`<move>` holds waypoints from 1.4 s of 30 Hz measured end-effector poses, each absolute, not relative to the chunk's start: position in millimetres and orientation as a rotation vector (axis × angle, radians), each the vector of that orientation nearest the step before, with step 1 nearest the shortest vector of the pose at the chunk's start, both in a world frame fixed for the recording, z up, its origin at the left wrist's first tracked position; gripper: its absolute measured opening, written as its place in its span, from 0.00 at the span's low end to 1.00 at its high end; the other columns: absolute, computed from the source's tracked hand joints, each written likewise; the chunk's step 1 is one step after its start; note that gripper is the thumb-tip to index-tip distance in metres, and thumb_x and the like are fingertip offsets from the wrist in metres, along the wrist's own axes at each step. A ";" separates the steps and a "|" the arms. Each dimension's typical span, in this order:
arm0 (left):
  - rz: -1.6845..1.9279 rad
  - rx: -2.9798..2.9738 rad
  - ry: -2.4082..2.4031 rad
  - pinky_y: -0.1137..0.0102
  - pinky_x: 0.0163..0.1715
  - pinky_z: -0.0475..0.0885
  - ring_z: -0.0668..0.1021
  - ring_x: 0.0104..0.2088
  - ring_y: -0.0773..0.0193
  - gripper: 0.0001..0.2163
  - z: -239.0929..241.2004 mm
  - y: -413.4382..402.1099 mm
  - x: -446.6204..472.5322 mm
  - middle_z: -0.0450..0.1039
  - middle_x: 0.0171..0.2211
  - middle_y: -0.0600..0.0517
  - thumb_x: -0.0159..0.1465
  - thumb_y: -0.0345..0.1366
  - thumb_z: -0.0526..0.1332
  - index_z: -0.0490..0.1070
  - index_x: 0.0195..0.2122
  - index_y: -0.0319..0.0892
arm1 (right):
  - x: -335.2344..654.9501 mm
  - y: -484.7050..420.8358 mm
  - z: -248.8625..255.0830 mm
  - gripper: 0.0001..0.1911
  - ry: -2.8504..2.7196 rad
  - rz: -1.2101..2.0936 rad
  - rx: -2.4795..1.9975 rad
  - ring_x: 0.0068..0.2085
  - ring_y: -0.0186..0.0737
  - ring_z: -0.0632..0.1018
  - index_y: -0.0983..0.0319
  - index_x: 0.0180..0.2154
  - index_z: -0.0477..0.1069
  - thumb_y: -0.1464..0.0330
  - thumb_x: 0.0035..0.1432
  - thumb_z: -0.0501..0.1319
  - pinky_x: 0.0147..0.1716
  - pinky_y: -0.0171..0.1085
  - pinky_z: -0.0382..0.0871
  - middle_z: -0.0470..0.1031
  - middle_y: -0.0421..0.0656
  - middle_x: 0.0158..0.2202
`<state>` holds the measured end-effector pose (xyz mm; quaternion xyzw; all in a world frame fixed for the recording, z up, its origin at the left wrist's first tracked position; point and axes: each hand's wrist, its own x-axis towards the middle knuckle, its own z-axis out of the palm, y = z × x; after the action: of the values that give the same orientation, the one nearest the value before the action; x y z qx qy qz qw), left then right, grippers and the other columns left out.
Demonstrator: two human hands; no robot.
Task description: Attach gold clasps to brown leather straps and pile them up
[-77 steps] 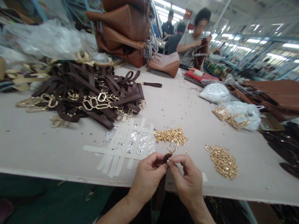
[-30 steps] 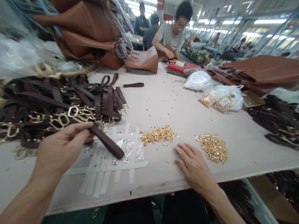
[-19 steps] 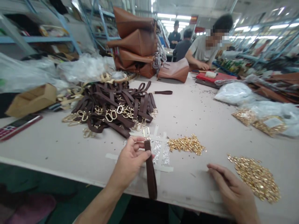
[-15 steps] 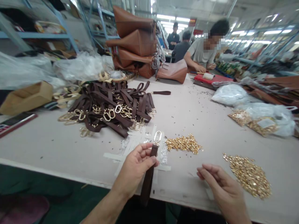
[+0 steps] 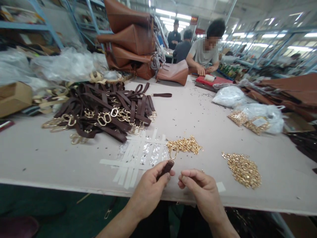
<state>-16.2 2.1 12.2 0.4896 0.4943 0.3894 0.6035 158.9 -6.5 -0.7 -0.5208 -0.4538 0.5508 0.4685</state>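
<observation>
Between the thumb and fingers of my left hand [image 5: 151, 188] is a dark brown leather strap [image 5: 168, 166]. A gold oval clasp [image 5: 173, 152] sticks up from its far end. Close by on the right, my right hand [image 5: 201, 190] is closed in a pinch; whatever sits between its fingertips is too small to make out. One pile of small gold metal pieces [image 5: 185, 144] lies just beyond the clasp. A second gold pile [image 5: 244, 170] lies to the right of my right hand.
A heap of brown straps with gold clasps [image 5: 106, 112] covers the left of the table. Stacked brown leather bags [image 5: 133, 39] stand behind it. Tape strips [image 5: 131, 165] mark the tabletop. Plastic bags [image 5: 262, 119] lie at right. A co-worker [image 5: 204, 49] works at the far end.
My right hand has moved left, close to my left hand, with its fingers pinched. The strap has shifted slightly right and is more tilted. The whole view has turned a little to the right.
</observation>
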 end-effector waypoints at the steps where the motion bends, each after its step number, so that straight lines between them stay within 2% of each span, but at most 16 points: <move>1: 0.886 1.155 1.131 0.66 0.47 0.71 0.78 0.44 0.60 0.14 13.1 1.5 -15.4 0.79 0.38 0.52 0.66 0.33 0.57 0.75 0.52 0.47 | 157.6 -7.8 -0.2 0.12 -1.119 1.365 -1.259 0.30 0.39 0.79 0.60 0.33 0.80 0.58 0.53 0.70 0.33 0.37 0.74 0.79 0.41 0.26; 5: 0.849 1.239 1.164 0.64 0.46 0.73 0.77 0.43 0.59 0.18 16.6 -4.7 -10.4 0.77 0.43 0.50 0.68 0.36 0.54 0.70 0.59 0.50 | 156.7 -12.1 -3.1 0.10 -1.105 1.413 -1.219 0.30 0.37 0.78 0.59 0.34 0.80 0.59 0.55 0.69 0.35 0.36 0.74 0.80 0.40 0.27; 9: 0.845 1.428 1.266 0.59 0.54 0.69 0.76 0.48 0.55 0.19 16.4 -9.8 -8.0 0.74 0.44 0.48 0.70 0.39 0.52 0.68 0.61 0.49 | 158.2 -14.8 -9.0 0.09 -1.078 1.466 -1.178 0.31 0.34 0.78 0.59 0.36 0.79 0.61 0.56 0.69 0.36 0.33 0.72 0.80 0.39 0.28; 12: 0.896 1.455 1.275 0.59 0.58 0.65 0.73 0.53 0.55 0.18 15.5 -10.0 -6.9 0.74 0.49 0.47 0.69 0.37 0.53 0.69 0.60 0.47 | 157.3 -15.8 -9.8 0.08 -0.999 1.511 -1.130 0.31 0.33 0.78 0.58 0.36 0.79 0.62 0.56 0.70 0.36 0.32 0.72 0.80 0.38 0.28; 14: 0.932 1.427 1.250 0.61 0.57 0.67 0.74 0.54 0.56 0.18 16.2 -9.3 -5.5 0.75 0.50 0.48 0.67 0.34 0.56 0.71 0.57 0.49 | 156.0 -15.8 -8.0 0.09 -0.940 1.540 -1.117 0.31 0.33 0.78 0.59 0.37 0.78 0.62 0.55 0.70 0.37 0.32 0.72 0.80 0.38 0.28; 17: 0.937 1.358 1.177 0.65 0.49 0.72 0.77 0.48 0.57 0.16 19.0 -7.9 -3.7 0.78 0.44 0.51 0.65 0.32 0.58 0.75 0.52 0.51 | 154.6 -14.6 -4.9 0.10 -0.910 1.555 -1.117 0.30 0.33 0.78 0.61 0.34 0.78 0.62 0.54 0.71 0.36 0.33 0.72 0.79 0.40 0.27; 20: 0.925 1.299 1.130 0.67 0.44 0.73 0.79 0.43 0.60 0.15 22.2 -6.6 -2.8 0.79 0.40 0.53 0.65 0.31 0.59 0.77 0.50 0.51 | 155.4 -12.0 -4.1 0.11 -0.908 1.543 -1.148 0.28 0.33 0.77 0.62 0.33 0.78 0.61 0.53 0.71 0.33 0.33 0.72 0.78 0.40 0.25; 26: 0.872 1.248 1.087 0.68 0.49 0.72 0.79 0.46 0.61 0.18 23.8 -5.3 -1.6 0.80 0.46 0.54 0.65 0.29 0.58 0.75 0.53 0.51 | 161.0 -7.5 -3.4 0.15 -0.932 1.483 -1.288 0.27 0.32 0.75 0.62 0.32 0.80 0.57 0.48 0.73 0.30 0.30 0.70 0.77 0.39 0.23; 32: 0.806 1.316 1.116 0.67 0.48 0.75 0.80 0.37 0.63 0.19 16.9 -2.4 1.2 0.81 0.44 0.55 0.66 0.30 0.57 0.73 0.56 0.52 | 163.4 -7.8 -2.5 0.13 -0.976 1.505 -1.245 0.29 0.35 0.77 0.61 0.31 0.80 0.58 0.50 0.72 0.33 0.32 0.71 0.79 0.40 0.27; 34: 0.801 1.383 1.129 0.67 0.47 0.76 0.81 0.38 0.62 0.19 12.0 -3.1 1.8 0.81 0.45 0.55 0.66 0.31 0.57 0.73 0.57 0.53 | 163.7 -8.5 -2.4 0.11 -0.997 1.485 -1.219 0.30 0.35 0.77 0.61 0.31 0.78 0.59 0.52 0.71 0.34 0.32 0.71 0.78 0.39 0.26; 38: 0.899 1.565 1.162 0.66 0.50 0.76 0.82 0.46 0.56 0.18 -2.9 -8.7 -1.5 0.81 0.48 0.53 0.65 0.32 0.58 0.74 0.55 0.52 | 164.1 -10.1 -3.4 0.12 -0.966 1.490 -1.203 0.31 0.34 0.76 0.62 0.30 0.75 0.61 0.52 0.71 0.35 0.32 0.70 0.78 0.40 0.28; 42: 0.972 1.641 1.152 0.67 0.52 0.76 0.82 0.48 0.55 0.17 -16.5 -12.5 -6.0 0.80 0.49 0.54 0.64 0.31 0.60 0.77 0.52 0.54 | 162.4 -11.4 -13.0 0.17 -0.789 1.509 -1.167 0.28 0.31 0.73 0.62 0.28 0.69 0.62 0.45 0.75 0.30 0.30 0.67 0.75 0.36 0.26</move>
<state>-6.0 -12.5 -16.5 0.6610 0.4639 0.3916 0.4410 162.4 -11.4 -13.0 -0.4854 -0.3281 0.6273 0.5130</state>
